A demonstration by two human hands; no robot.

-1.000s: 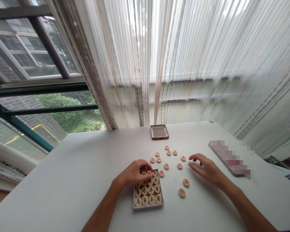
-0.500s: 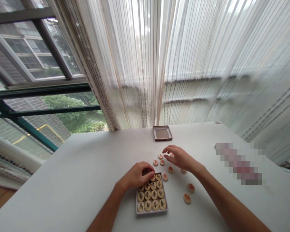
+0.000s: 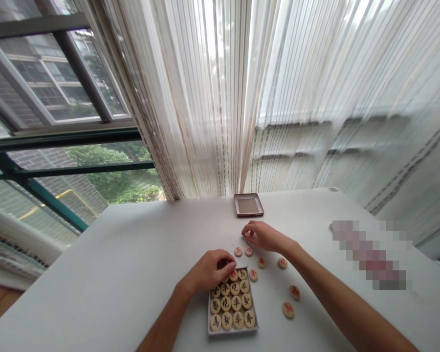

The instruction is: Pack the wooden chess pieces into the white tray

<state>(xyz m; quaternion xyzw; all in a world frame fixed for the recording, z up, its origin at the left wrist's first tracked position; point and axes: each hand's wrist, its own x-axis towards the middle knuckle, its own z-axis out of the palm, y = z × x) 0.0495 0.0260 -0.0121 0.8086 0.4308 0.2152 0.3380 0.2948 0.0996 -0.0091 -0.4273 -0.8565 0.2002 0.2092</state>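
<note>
A shallow box (image 3: 233, 332) of wooden xiangqi pieces stands in front of me, with rows of black-marked pieces (image 3: 235, 301) lying in it. My left hand (image 3: 215, 269) is over the box's far left corner, fingers curled and thumb close to a red-marked piece (image 3: 233, 275) in the far row; what its fingertips grip is hidden. Beyond the box, my right hand (image 3: 262, 235) pinches a xiangqi piece at the tabletop, mostly covered by the fingers. Two red-marked pieces lie just below that hand, one of them a xiangqi piece (image 3: 238, 251) on the left.
Several red-marked pieces are scattered right of the box, including one (image 3: 288, 310) nearest me. A brown-rimmed box lid (image 3: 249, 215) lies at the white table's (image 3: 150, 244) far edge. A blurred-out object (image 3: 368, 256) rests on the right. Curtains (image 3: 220, 122) hang behind.
My right hand has moved slightly left and closed its fingers on a red-marked piece that lay on the table. My left hand stays at the box's far corner. The view has shifted slightly.
</note>
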